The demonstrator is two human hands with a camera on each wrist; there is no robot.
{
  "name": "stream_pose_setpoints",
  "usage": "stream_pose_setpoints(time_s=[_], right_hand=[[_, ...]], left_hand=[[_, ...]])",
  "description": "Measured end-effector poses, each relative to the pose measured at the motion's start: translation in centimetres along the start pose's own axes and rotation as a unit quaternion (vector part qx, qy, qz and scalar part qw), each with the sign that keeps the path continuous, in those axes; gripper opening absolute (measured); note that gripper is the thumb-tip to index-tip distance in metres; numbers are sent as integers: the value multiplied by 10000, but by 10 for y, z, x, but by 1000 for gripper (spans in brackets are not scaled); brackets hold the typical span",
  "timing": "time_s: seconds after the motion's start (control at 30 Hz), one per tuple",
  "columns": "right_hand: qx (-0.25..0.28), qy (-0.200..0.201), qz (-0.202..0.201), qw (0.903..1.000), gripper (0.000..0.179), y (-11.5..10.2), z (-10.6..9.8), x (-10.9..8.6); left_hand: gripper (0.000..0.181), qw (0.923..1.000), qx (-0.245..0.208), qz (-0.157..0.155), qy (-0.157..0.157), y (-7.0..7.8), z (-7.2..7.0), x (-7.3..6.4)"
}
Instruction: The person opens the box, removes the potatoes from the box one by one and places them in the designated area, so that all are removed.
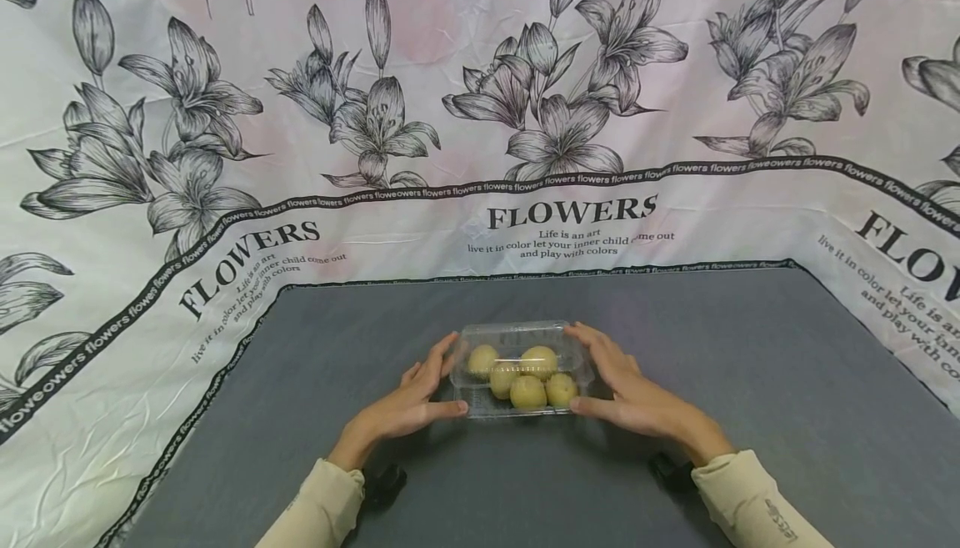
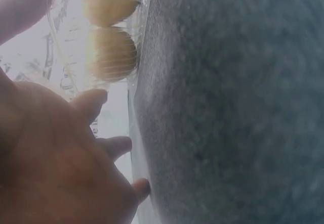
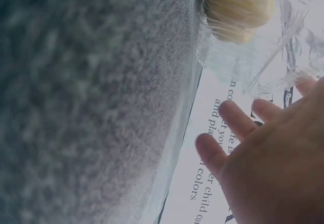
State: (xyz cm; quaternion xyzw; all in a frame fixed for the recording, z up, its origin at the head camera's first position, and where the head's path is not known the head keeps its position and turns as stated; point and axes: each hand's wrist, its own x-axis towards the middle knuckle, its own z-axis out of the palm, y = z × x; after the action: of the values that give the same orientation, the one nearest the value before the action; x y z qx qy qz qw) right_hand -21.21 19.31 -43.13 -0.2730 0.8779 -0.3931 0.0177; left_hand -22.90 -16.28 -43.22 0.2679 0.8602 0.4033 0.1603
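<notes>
A clear plastic box (image 1: 517,338) sits in the middle of the grey worktop (image 1: 525,490), with five round yellow-green fruits (image 1: 528,392) inside, clustered mostly toward its near and right parts. A transparent lid (image 1: 498,330) spans the top; whether it is latched cannot be told. The left hand (image 1: 405,409) is at the box's left end and the right hand (image 1: 641,402) at its right end. Each grip is wide: the thumb lies at a near corner, the forward fingers reach along toward the far corner, and the remaining fingers spread apart. Both forearms angle inward from pale sleeves (image 1: 750,502).
</notes>
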Motion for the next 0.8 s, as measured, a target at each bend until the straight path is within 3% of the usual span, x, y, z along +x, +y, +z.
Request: stream_pose_setpoints(time_s=[0.33, 0.53, 0.8], right_hand=[[-116, 500, -483, 9975, 88, -1, -1, 8], [-49, 629, -378, 9973, 88, -5, -3, 12], [131, 657, -316, 9973, 89, -8, -4, 17]], left_hand=[[93, 9996, 26, -293, 6, -2, -3, -1], [83, 9998, 106, -101, -106, -3, -4, -1], [84, 9999, 72, -38, -108, -3, -4, -1]])
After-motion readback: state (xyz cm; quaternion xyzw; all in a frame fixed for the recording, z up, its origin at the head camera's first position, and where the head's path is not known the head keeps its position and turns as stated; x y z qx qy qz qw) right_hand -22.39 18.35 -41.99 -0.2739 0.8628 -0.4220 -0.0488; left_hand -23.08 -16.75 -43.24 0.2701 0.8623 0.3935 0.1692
